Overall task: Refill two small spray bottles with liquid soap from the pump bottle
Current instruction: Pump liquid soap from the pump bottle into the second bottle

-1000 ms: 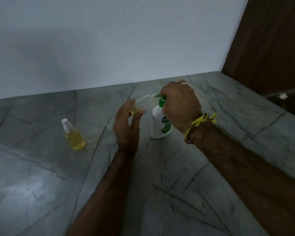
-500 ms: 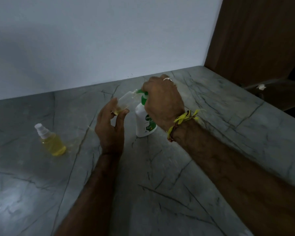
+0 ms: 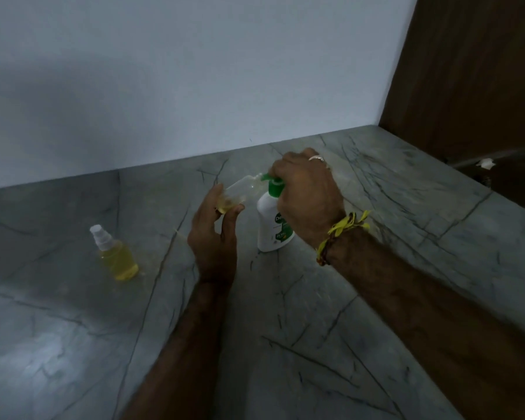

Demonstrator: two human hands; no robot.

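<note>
A white pump bottle [image 3: 272, 225] with a green pump head stands on the grey marble counter [image 3: 315, 313]. My right hand [image 3: 308, 192] rests on top of the pump head, fingers curled over it. My left hand [image 3: 214, 234] holds a small clear spray bottle [image 3: 238, 192] without its cap, tilted, its mouth up against the green nozzle; a little yellow liquid lies at its lower end. A second small spray bottle [image 3: 115, 256], full of yellow liquid and with its white spray cap on, stands on the counter to the left, apart from both hands.
A pale wall [image 3: 194, 86] runs along the back of the counter. A dark wooden panel [image 3: 473, 71] rises at the right, with a small white scrap [image 3: 485, 162] on a lower ledge beside the counter's right edge.
The hands and both held bottles keep the same pose throughout. Only my head view has swung left and right, so the scene shifts in the frame.
</note>
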